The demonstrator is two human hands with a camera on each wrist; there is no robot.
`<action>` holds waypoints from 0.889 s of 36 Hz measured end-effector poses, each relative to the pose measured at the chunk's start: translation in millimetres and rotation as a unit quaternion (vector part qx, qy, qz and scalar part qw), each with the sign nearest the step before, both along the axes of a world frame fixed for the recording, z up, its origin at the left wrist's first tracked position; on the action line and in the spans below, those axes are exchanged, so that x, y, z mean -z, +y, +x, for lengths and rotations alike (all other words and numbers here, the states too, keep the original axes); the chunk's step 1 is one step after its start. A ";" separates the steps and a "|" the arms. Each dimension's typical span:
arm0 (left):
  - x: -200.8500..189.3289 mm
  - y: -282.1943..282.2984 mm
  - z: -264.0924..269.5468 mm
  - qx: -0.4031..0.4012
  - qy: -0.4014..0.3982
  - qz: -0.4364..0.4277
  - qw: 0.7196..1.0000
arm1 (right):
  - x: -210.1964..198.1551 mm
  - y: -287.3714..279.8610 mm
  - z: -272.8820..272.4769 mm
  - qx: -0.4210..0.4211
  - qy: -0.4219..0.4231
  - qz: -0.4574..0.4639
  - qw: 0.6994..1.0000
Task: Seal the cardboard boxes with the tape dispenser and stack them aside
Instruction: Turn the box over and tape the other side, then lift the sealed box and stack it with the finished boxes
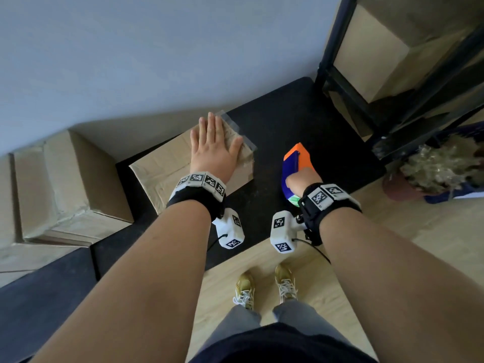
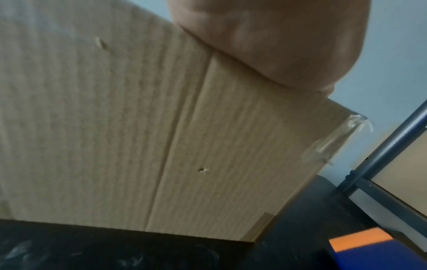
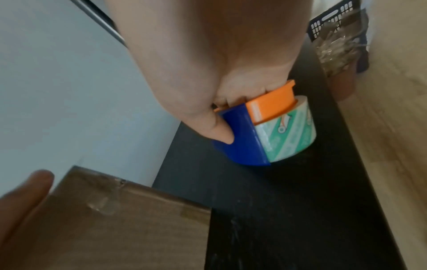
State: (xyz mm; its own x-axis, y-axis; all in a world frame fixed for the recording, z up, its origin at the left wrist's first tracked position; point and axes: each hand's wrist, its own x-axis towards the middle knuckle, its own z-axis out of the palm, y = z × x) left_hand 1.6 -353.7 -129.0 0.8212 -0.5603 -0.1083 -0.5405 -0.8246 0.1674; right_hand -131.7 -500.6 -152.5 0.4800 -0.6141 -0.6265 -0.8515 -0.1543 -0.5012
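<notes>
A brown cardboard box (image 1: 167, 171) stands on the black table (image 1: 301, 119), its flaps closed, with clear tape (image 1: 235, 129) running over its far right corner. My left hand (image 1: 212, 145) lies flat on the box top with straight fingers, over the taped part. In the left wrist view the box's near wall (image 2: 161, 127) fills the frame, and the tape end (image 2: 342, 138) wraps the corner. To the right of the box, my right hand (image 1: 301, 179) grips the blue and orange tape dispenser (image 1: 294, 163), which holds a green-printed roll (image 3: 291, 135) just above the table.
Several cardboard boxes (image 1: 65, 184) are stacked at the left against the grey wall. A black metal shelf (image 1: 366, 74) with boxes stands at the back right. A blue basket (image 1: 445, 174) of crumpled tape waste sits on the wooden floor at the right.
</notes>
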 end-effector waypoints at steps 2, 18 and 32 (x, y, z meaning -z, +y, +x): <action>0.0 0.4 -1.1 -0.006 -0.011 -0.024 1.000 | 5.4 -2.1 1.2 -0.028 0.029 -0.010 0.999; -14.3 1.6 -28.1 -0.027 -0.116 0.022 0.993 | -23.4 -12.0 14.7 0.043 0.018 -0.082 0.996; -12.5 4.3 -56.2 -0.037 -0.089 -0.091 0.991 | -48.8 -10.1 33.3 -0.056 -0.115 -0.097 0.987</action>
